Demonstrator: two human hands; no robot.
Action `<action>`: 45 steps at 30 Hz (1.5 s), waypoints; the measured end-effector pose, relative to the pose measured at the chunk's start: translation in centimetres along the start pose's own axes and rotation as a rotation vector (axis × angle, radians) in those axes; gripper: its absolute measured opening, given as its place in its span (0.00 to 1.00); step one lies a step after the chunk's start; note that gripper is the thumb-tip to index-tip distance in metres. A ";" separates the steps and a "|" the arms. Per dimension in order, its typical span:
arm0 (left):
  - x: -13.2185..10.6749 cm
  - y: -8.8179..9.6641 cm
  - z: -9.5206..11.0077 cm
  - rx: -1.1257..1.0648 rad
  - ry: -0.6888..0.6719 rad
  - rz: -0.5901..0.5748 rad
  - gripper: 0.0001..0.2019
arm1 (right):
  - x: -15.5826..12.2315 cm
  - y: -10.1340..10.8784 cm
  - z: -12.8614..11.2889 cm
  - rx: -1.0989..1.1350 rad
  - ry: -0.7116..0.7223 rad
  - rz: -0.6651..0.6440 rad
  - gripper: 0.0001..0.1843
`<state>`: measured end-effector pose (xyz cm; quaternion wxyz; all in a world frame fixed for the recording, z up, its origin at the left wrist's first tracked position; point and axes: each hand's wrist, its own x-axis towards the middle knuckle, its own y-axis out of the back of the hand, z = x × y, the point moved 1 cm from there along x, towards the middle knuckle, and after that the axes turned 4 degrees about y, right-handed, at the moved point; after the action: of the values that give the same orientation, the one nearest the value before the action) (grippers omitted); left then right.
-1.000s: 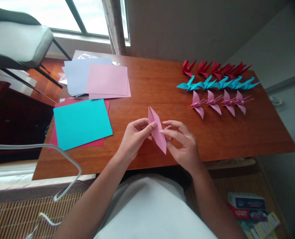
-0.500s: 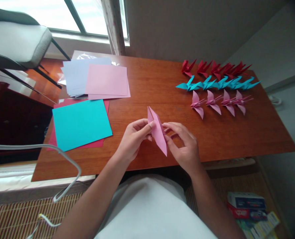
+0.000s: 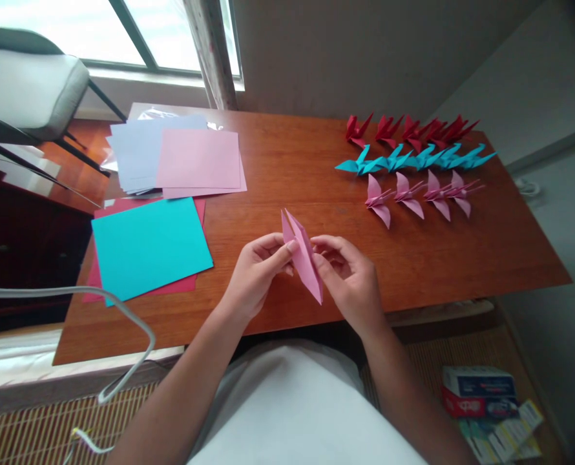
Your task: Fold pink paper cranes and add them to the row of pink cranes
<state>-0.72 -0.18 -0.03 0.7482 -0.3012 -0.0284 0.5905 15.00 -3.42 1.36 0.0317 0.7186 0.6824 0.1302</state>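
Observation:
A folded piece of pink origami paper [image 3: 305, 261], long and pointed at both ends, is held up above the near side of the table, with two points parted at its far end. My left hand [image 3: 261, 271] pinches it from the left, thumb lying on its face and fingers behind. On the other side my right hand [image 3: 348, 271] grips its right edge between thumb and curled fingers; those fingertips are partly hidden. To the right stand rows of finished paper cranes: red cranes [image 3: 387, 131], blue cranes [image 3: 365, 161] and pink cranes [image 3: 378, 201].
Pink sheets [image 3: 200, 158] overlap pale lavender sheets [image 3: 135, 152] at the table's back left. Nearer lie blue sheets [image 3: 152, 245] on red sheets [image 3: 190, 284]. A white cable [image 3: 137, 316] curves past the table's left corner. Boxes [image 3: 479, 391] sit low on the right.
My right thumb and fingers have closed onto the paper's right edge. The paper's far points have spread slightly apart. The whole view has shifted a little.

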 end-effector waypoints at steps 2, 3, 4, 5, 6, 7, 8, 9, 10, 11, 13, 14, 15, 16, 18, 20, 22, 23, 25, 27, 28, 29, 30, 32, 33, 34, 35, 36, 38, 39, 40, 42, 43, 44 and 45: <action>0.0 -0.1 -0.1 0.033 -0.028 -0.010 0.10 | 0.2 -0.1 0.5 -0.005 0.011 0.027 0.06; 0.0 -0.1 -0.2 0.041 -0.038 -0.021 0.10 | 0.2 -0.1 0.6 -0.010 0.020 0.040 0.05; 0.0 -0.1 -0.2 0.047 -0.044 -0.032 0.10 | 0.3 -0.1 0.7 -0.017 0.030 0.047 0.03; 0.0 -0.2 -0.2 0.050 -0.045 -0.041 0.10 | 0.3 0.0 0.6 -0.028 0.045 0.045 0.01; 0.0 -0.2 -0.3 0.050 -0.044 -0.047 0.10 | 0.4 0.1 0.4 -0.041 0.063 0.034 0.01; 0.0 -0.2 -0.3 0.050 -0.045 -0.049 0.10 | 0.4 0.1 0.2 -0.054 0.084 0.016 0.03; 0.0 -0.2 -0.3 0.050 -0.047 -0.047 0.10 | 0.5 0.2 -0.1 -0.065 0.105 -0.001 0.04; 0.0 -0.1 -0.3 0.050 -0.052 -0.041 0.10 | 0.5 0.3 -0.4 -0.069 0.123 -0.015 0.05; 0.1 -0.1 -0.3 0.049 -0.057 -0.034 0.10 | 0.5 0.4 -0.6 -0.069 0.136 -0.023 0.05; 0.1 -0.1 -0.4 0.050 -0.063 -0.027 0.09 | 0.5 0.4 -0.7 -0.068 0.143 -0.028 0.04; 0.1 0.0 -0.4 0.058 -0.067 -0.018 0.10 | 0.4 0.4 -0.6 -0.073 0.142 -0.027 0.02; 0.1 0.0 -0.4 0.066 -0.065 -0.017 0.10 | 0.3 0.4 -0.5 -0.078 0.135 -0.017 0.02; 0.1 0.0 -0.4 0.076 -0.063 -0.018 0.10 | 0.3 0.3 -0.2 -0.080 0.120 0.002 0.01; 0.1 0.0 -0.5 0.087 -0.060 -0.020 0.10 | 0.2 0.3 0.0 -0.074 0.100 0.028 0.02; 0.0 0.0 -0.4 0.105 -0.057 -0.016 0.10 | 0.1 0.1 0.5 -0.038 0.050 0.078 0.03; 0.0 0.0 -0.4 0.114 -0.055 -0.002 0.11 | 0.1 0.0 0.8 0.011 0.011 0.095 0.05; 0.0 0.0 -0.4 0.116 -0.057 0.022 0.12 | 0.2 -0.1 0.8 0.053 -0.014 0.082 0.05; 0.0 0.0 -0.4 0.114 -0.057 0.034 0.12 | 0.2 -0.1 0.8 0.072 -0.025 0.076 0.05; -0.1 0.0 -0.4 0.106 -0.056 0.050 0.12 | 0.4 -0.2 0.7 0.101 -0.043 0.074 0.06; -0.1 -0.1 -0.4 0.102 -0.046 0.052 0.12 | 0.5 -0.2 0.7 0.107 -0.043 0.088 0.06; -0.2 -0.1 -0.4 0.105 -0.041 0.049 0.12 | 0.5 -0.1 0.8 0.101 -0.036 0.094 0.05; -0.2 -0.1 -0.4 0.112 -0.039 0.044 0.12 | 0.5 0.0 0.8 0.089 -0.025 0.098 0.05; -0.2 -0.1 -0.4 0.123 -0.039 0.035 0.11 | 0.6 0.1 0.8 0.071 -0.013 0.099 0.05; -0.2 -0.1 -0.3 0.151 -0.049 0.012 0.10 | 0.7 0.3 0.8 0.018 0.019 0.098 0.04; -0.1 -0.1 -0.3 0.162 -0.057 0.001 0.09 | 0.8 0.5 0.7 -0.013 0.039 0.094 0.03; -0.1 -0.1 -0.3 0.169 -0.063 -0.011 0.08 | 0.9 0.7 0.6 -0.046 0.065 0.086 0.03; -0.1 -0.1 -0.2 0.172 -0.066 -0.024 0.08 | 1.0 1.0 0.4 -0.082 0.094 0.069 0.02; -0.1 -0.1 -0.2 0.176 -0.063 -0.040 0.07 | 1.2 1.3 0.1 -0.121 0.130 0.039 0.02; -0.2 -0.1 0.0 0.198 -0.050 -0.081 0.08 | 1.7 2.1 -0.4 -0.203 0.214 -0.058 0.03; -0.3 0.0 0.1 0.223 -0.042 -0.099 0.09 | 2.1 2.6 -0.7 -0.242 0.263 -0.128 0.04; -0.4 0.0 0.2 0.254 -0.032 -0.117 0.10 | 2.4 3.2 -1.0 -0.268 0.303 -0.198 0.06; -0.6 0.1 0.5 0.290 0.008 -0.172 0.13 | 3.1 4.3 -1.7 -0.312 0.344 -0.347 0.08; -0.7 0.1 0.5 0.286 0.046 -0.218 0.14 | 3.5 4.8 -2.0 -0.340 0.350 -0.432 0.09; -0.8 0.1 0.6 0.272 0.089 -0.275 0.15 | 3.8 5.2 -2.4 -0.362 0.353 -0.512 0.09; -0.9 0.0 0.6 0.258 0.129 -0.332 0.16 | 4.0 5.5 -2.8 -0.390 0.358 -0.574 0.09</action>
<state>-1.23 -0.71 0.67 0.8677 -0.2311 0.0462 0.4376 19.84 -0.15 5.85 0.0835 0.4447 0.8129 0.3667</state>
